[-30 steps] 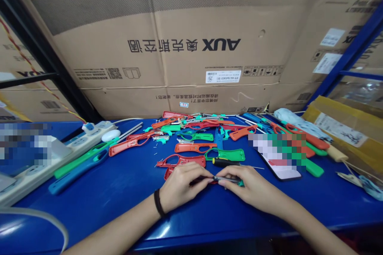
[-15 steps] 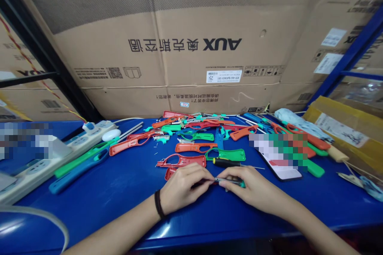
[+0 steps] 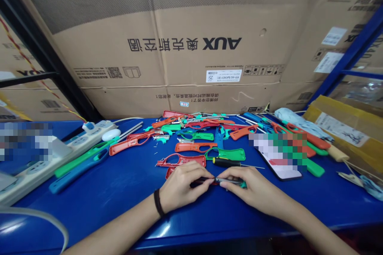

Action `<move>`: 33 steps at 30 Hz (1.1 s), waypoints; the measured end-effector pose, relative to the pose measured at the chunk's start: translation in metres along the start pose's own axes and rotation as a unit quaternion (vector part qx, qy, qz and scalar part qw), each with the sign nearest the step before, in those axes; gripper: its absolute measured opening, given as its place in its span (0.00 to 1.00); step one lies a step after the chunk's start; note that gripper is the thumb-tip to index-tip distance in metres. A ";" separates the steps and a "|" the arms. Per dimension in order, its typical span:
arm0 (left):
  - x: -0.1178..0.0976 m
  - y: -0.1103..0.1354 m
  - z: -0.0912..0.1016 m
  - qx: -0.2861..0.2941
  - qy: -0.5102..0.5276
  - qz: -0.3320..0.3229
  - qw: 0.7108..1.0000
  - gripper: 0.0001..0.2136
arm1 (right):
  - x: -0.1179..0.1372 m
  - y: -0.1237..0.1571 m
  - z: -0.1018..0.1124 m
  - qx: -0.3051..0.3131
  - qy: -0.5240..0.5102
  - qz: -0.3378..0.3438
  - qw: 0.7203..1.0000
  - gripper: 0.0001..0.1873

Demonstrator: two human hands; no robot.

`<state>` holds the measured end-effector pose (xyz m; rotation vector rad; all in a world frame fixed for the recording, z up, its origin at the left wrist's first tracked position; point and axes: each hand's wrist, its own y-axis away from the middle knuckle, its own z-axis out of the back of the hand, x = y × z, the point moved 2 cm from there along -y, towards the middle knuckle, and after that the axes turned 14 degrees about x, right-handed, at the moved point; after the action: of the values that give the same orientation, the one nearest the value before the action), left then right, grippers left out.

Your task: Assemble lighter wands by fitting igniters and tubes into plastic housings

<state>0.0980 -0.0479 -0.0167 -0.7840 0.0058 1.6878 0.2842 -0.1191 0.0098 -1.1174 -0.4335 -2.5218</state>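
Note:
My left hand (image 3: 183,186) and my right hand (image 3: 245,186) meet low on the blue table (image 3: 119,191), fingers pinched on one small assembly (image 3: 219,181). The left fingers close on its dark red end. The right fingers grip a thin metal rod with a green piece at its far end. A black wristband sits on my left wrist. Just behind the hands lie a red plastic handle shell (image 3: 181,161), a green handle shell (image 3: 226,154) and a black-handled screwdriver (image 3: 225,163).
Several red, green and blue handle shells and metal rods (image 3: 197,127) are scattered toward the cardboard boxes (image 3: 179,44). A white power strip (image 3: 50,155) lies at the left, a phone (image 3: 279,159) at the right, a yellow-taped package (image 3: 344,131) far right.
Both hands stay at the same spot, with only slight finger shifts on the small assembly. Nothing else has moved.

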 end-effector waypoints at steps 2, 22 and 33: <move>0.000 0.000 0.000 0.004 -0.003 0.001 1.000 0.06 | 0.001 0.000 0.000 0.000 0.003 -0.002 1.000 0.11; -0.002 0.000 0.000 0.013 0.019 0.010 1.000 0.06 | 0.000 0.003 -0.002 -0.010 0.071 0.004 0.997 0.10; -0.001 0.001 0.000 -0.007 0.016 0.017 1.000 0.07 | -0.004 -0.001 -0.003 -0.010 -0.003 0.008 1.000 0.11</move>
<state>0.0970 -0.0484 -0.0164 -0.8250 0.0304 1.7093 0.2843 -0.1189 0.0052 -1.1301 -0.4011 -2.5152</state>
